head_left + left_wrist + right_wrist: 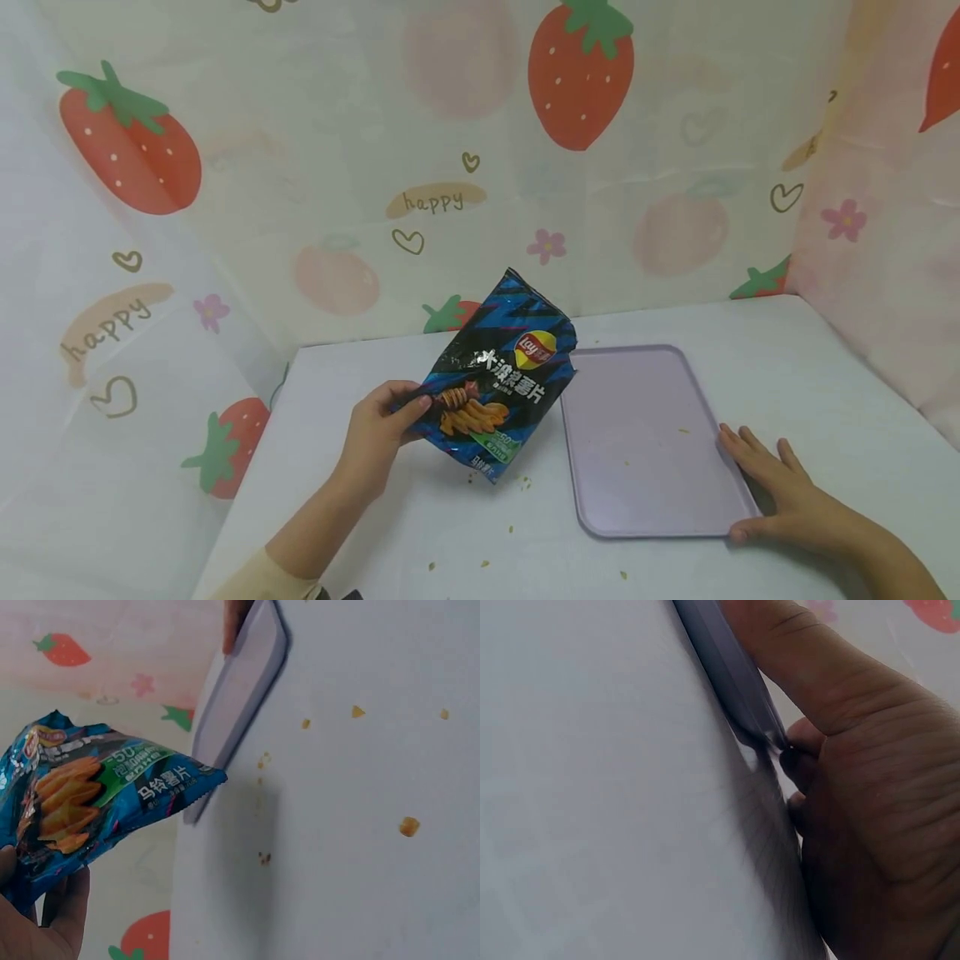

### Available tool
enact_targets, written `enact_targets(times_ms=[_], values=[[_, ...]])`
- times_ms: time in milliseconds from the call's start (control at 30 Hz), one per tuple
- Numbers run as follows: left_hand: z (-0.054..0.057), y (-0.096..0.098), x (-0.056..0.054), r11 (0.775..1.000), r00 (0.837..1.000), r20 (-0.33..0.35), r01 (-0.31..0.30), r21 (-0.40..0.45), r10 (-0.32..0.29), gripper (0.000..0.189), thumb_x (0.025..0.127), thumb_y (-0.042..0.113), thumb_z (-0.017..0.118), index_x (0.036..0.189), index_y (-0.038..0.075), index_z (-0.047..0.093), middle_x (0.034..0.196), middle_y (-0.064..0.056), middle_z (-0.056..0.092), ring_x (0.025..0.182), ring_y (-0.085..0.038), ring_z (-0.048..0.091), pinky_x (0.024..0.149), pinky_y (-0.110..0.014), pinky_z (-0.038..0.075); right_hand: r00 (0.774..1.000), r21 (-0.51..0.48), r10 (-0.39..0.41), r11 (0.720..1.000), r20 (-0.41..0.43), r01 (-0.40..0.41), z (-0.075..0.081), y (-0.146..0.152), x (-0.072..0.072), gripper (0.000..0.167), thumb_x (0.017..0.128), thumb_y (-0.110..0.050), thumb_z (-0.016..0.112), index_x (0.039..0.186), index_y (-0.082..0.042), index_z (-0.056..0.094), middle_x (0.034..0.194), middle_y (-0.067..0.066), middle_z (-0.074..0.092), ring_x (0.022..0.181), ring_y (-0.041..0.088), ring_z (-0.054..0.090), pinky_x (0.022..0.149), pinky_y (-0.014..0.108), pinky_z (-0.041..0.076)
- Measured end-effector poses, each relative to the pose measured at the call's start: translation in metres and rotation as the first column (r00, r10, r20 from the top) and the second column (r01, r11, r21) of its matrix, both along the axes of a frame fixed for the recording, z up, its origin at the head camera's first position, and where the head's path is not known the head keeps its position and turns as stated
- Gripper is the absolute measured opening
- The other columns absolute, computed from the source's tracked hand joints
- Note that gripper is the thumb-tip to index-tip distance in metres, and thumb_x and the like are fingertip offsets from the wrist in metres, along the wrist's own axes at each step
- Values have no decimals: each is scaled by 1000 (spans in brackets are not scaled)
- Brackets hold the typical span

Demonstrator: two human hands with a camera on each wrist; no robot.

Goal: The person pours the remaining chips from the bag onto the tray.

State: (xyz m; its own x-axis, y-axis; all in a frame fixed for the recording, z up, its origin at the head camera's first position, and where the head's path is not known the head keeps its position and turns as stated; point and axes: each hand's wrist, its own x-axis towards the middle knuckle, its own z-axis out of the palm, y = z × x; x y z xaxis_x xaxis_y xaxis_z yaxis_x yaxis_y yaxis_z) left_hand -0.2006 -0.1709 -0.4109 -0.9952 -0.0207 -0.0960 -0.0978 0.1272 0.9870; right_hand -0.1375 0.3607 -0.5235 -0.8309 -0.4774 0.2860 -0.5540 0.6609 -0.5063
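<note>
In the head view my left hand [380, 429] pinches the lower left edge of a blue-and-black Lay's potato chip bag [498, 375], thumb in front. The bag is tilted and held up over the white table, with a ragged notch in its right edge. Its printed front also shows in the left wrist view, above my left hand [45, 922]. My right hand [798, 500] rests at the right edge of a flat pale purple tray [652, 530], fingers spread, thumb by the near corner. The right wrist view shows that thumb [810, 667] against the tray's rim [727, 667].
Small yellow crumbs [485, 564] are scattered over the near part of the white table [405, 542], and a few specks lie on the tray. A strawberry-printed cloth [337, 167] stands as a wall behind the table and along both sides.
</note>
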Motion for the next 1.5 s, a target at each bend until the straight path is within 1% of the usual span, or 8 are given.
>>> enact_targets(times_ms=[467,567,800,967,1167,1267,1400,1500], values=[[36,27,-17,996,995,-62,77,46,-74,25,96,20,74,116,6,67,119,-12,65,103,-25,67,91,-37,59,999,-1,-7,1000,32,7,1,2,1,121,70,-36,92,163,-5,22,171,-13,9,151,-11,-8,116,18,-23],[42,34,-21,991,990,-87,119,55,-114,24,95,18,75,114,5,67,115,-10,65,101,-24,66,90,-37,59,998,0,-16,1000,59,16,1,3,1,121,70,-36,92,163,-7,20,171,-9,9,150,-12,-9,115,17,-24],[55,50,-31,981,977,-118,184,62,-176,24,94,18,75,113,5,67,118,-10,63,100,-24,65,88,-36,58,989,26,-58,998,133,55,1,3,1,122,72,-40,91,165,-13,18,164,30,22,145,-19,-13,112,14,-27],[66,57,-36,976,970,-141,209,51,-200,20,95,19,75,111,9,70,117,-7,63,99,-21,64,89,-34,57,988,29,-59,998,145,55,0,2,2,121,72,-40,91,165,-13,17,163,31,23,144,-20,-14,111,14,-27],[83,66,-40,966,946,-299,187,181,-128,16,93,11,76,107,13,67,101,0,67,90,-15,66,80,-28,57,990,14,-45,999,132,44,0,0,2,121,72,-39,91,164,-11,19,165,29,21,146,-17,-12,112,14,-26],[75,72,-43,957,952,-289,171,233,-100,18,93,10,76,107,14,65,97,3,69,91,-14,66,82,-27,55,988,10,-47,999,149,46,1,-2,0,120,73,-40,90,165,-13,19,165,28,21,146,-17,-13,112,14,-26],[55,81,-48,950,979,-148,178,255,-143,10,95,16,76,101,15,69,97,5,70,98,-13,64,87,-25,54,989,23,-43,999,141,40,-1,-1,0,119,73,-42,90,164,-11,20,166,25,21,146,-18,-13,112,14,-27],[50,86,-52,937,975,-172,186,297,-139,12,96,22,75,102,13,70,97,2,70,95,-13,64,81,-26,55,994,34,-37,999,106,34,-4,3,2,120,72,-42,90,164,-9,20,167,22,20,147,-16,-12,113,15,-26]])
